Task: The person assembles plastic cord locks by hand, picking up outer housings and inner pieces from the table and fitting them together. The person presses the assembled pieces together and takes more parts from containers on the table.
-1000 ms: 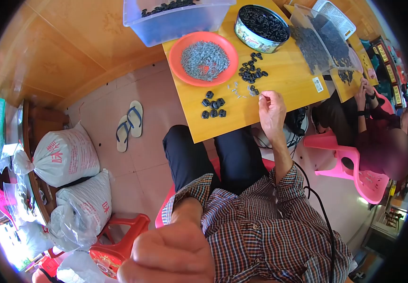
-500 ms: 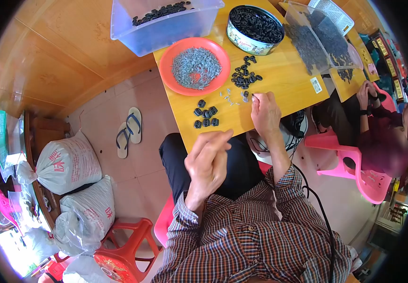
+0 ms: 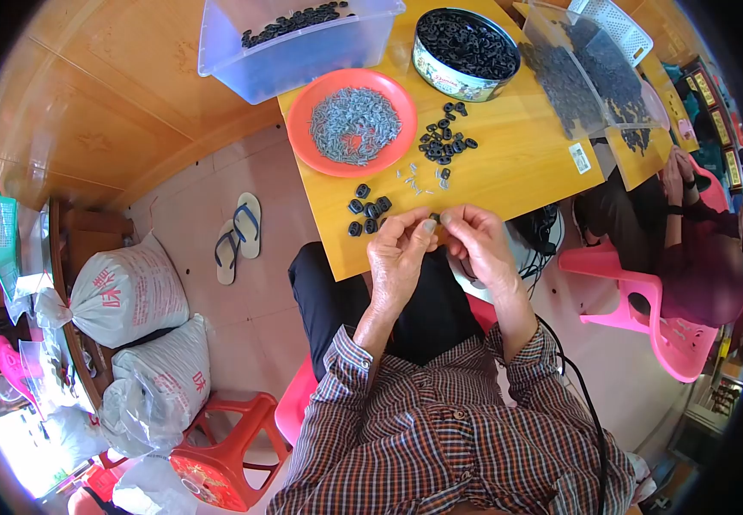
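My left hand (image 3: 397, 257) and my right hand (image 3: 481, 247) meet over the table's front edge, fingertips close together. Both pinch one small black plastic piece (image 3: 435, 218), mostly covered by the fingers. Just left of my left hand lies a small group of rounded black pieces with holes (image 3: 371, 209). Beyond my right hand is a looser pile of black pieces (image 3: 445, 143). Between the groups are scattered thin silvery bits (image 3: 415, 181). An orange-red plate (image 3: 301, 148) holds a heap of small grey metal parts (image 3: 354, 124).
On the yellow table (image 3: 526, 180) stand a round tin (image 3: 457, 86) full of black parts and a clear plastic bin (image 3: 294, 73). Transparent trays (image 3: 573, 86) of dark parts are at the right. Another person (image 3: 689, 266) sits there by a pink chair (image 3: 620, 300). A red stool (image 3: 226, 446) is at lower left.
My right hand has come back from the loose pile toward me with a black piece. My left hand has moved forward and right to meet it, its fingers closing on the piece.
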### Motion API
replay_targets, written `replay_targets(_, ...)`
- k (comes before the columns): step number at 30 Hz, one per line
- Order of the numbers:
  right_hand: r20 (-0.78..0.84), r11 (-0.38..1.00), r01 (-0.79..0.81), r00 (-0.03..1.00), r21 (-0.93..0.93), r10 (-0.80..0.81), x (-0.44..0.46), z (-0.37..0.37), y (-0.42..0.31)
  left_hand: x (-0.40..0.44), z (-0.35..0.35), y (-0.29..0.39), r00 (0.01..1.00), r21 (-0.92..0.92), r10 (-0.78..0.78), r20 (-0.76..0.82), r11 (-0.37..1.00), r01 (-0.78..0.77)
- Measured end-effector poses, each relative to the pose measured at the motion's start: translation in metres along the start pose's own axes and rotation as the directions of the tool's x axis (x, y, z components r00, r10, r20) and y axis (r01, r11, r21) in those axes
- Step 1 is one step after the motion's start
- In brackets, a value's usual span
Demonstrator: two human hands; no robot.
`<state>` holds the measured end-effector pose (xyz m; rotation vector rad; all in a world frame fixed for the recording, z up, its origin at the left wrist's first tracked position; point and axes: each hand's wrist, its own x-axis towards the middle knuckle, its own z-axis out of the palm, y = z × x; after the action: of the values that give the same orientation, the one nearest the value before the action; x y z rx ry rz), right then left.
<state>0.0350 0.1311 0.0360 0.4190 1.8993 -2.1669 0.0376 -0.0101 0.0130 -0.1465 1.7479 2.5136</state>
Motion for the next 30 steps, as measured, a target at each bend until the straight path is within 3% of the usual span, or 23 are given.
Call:
replay_targets(9,0.115,0.998,0.01,0.993,-0.069,-0.002,-0.01,0.004,-0.002,-0.008,-0.006,-0.001,0.996,-0.05,-0.089,0.015,0.995,0.09)
replay_targets(12,0.084,0.985,0.148,0.986,-0.087,-0.141,-0.008,-0.001,0.006,-0.007,-0.006,0.0,0.99,-0.079,-0.14,0.023,0.987,0.141)
replay_targets(17,0.222,0.854,0.458,0.885,-0.246,-0.41,-0.004,-0.006,0.004,-0.002,-0.005,0.004,0.972,-0.225,-0.215,0.093,0.947,0.23)
replay_targets(20,0.191,0.865,0.414,0.908,-0.282,-0.373,-0.009,-0.007,-0.004,0.001,-0.005,0.004,0.957,-0.25,-0.262,0.122,0.925,0.285)
replay_targets(23,0.198,0.769,0.508,0.861,-0.388,-0.469,-0.007,-0.012,-0.005,0.006,-0.007,0.004,0.948,-0.197,-0.275,0.161,0.932,0.304)
replay_targets(26,0.154,0.788,0.485,0.873,-0.379,-0.463,-0.007,-0.013,-0.003,0.014,-0.002,0.011,0.944,-0.116,-0.269,0.194,0.949,0.294)
replay_targets(28,0.123,0.799,0.46,0.885,-0.388,-0.45,-0.008,-0.014,-0.003,0.02,0.002,0.015,0.97,0.16,-0.198,0.139,0.971,0.176)
replay_targets(29,0.095,0.809,0.434,0.896,-0.397,-0.434,-0.008,-0.013,-0.003,0.025,0.002,0.013,0.97,0.162,-0.199,0.142,0.971,0.175)
replay_targets(30,0.091,0.809,0.434,0.895,-0.396,-0.436,-0.008,-0.013,-0.003,0.031,0.002,0.009,0.984,0.46,0.109,0.141,0.873,-0.163)
